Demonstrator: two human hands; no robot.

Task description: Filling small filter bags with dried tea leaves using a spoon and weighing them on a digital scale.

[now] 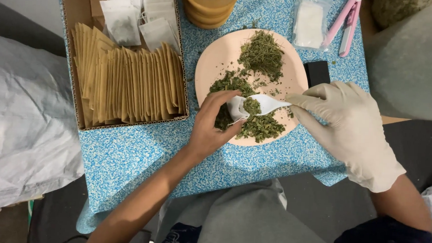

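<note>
My bare left hand (210, 126) pinches a small white filter bag (235, 108) held open over a pale pink plate (218, 59). My right hand (345, 126), in a cream glove, holds a white plastic spoon (267, 103) whose bowl carries dried green herbs at the bag's mouth. On the plate lie three heaps of dried herbs: a lighter one (262, 53) at the far side, darker ones at the middle (231, 83) and near edge (261, 128).
A cardboard box (69, 15) at the left holds rows of tan paper envelopes (126, 85) and several white filter bags (121, 20). A stack of yellow lids (208, 8), a clear zip bag (309, 22), a pink sealer tool (346, 23) and a black block (318, 72) lie on the blue speckled tabletop (128, 157).
</note>
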